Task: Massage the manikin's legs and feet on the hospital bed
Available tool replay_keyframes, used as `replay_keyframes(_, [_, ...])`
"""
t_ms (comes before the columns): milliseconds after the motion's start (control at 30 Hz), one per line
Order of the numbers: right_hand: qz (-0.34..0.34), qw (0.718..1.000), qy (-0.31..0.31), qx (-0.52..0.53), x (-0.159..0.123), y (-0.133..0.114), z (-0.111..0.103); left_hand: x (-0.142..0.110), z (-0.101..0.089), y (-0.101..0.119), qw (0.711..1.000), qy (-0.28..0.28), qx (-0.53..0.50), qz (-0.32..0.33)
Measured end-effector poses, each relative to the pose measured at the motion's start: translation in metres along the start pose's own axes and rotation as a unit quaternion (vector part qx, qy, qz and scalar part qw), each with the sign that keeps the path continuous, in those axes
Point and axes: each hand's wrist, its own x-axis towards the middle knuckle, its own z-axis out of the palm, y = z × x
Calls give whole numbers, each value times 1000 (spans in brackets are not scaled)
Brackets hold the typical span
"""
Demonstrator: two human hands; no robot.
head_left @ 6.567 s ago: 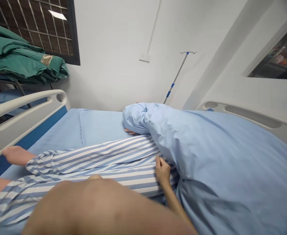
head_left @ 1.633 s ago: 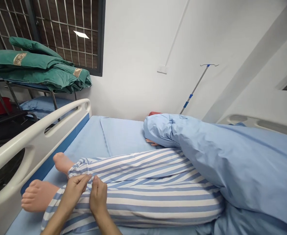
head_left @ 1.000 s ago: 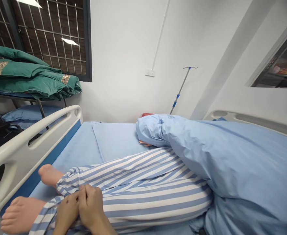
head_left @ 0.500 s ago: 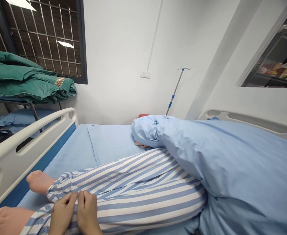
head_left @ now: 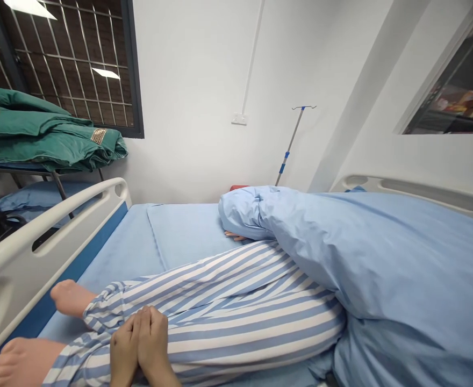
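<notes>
A figure in blue-and-white striped trousers (head_left: 236,306) lies on the hospital bed, its bare feet (head_left: 69,297) toward the footboard. My left hand (head_left: 124,352) and my right hand (head_left: 155,344) rest side by side on the near trouser leg close to its hem, fingers together and pressed onto the cloth. A light blue quilt (head_left: 361,258) is folded back over the figure's upper body, and a hand of the figure (head_left: 234,235) peeks out under its edge.
The white footboard rail (head_left: 51,226) runs along the left, a second rail (head_left: 414,188) at the right. A rack with folded green blankets (head_left: 47,140) stands by the barred window. An IV pole (head_left: 291,145) leans near the wall. Light blue sheet (head_left: 180,231) covers the mattress.
My two hands, earlier pinching the trouser hem apart, have slid a little right and now lie close together on the leg. The view shifted slightly.
</notes>
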Motion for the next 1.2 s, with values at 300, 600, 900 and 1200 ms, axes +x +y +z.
replay_keyframes(300, [-126, 974, -47, -183, 6, -35, -48, -4, 5, 13, 987, -34, 156, -16])
replay_keyframes(600, [-70, 968, -49, -237, 2, 3, -35, -4, 9, 18, 970, -53, 220, -86])
replay_keyframes(900, [-59, 985, 11, -163, 6, 5, -32, 6, 8, 44, 974, -18, -177, -139])
replay_keyframes(1200, [-1, 1000, 30, -10, 12, 11, -36, -5, 31, 48, 977, 33, -181, -106])
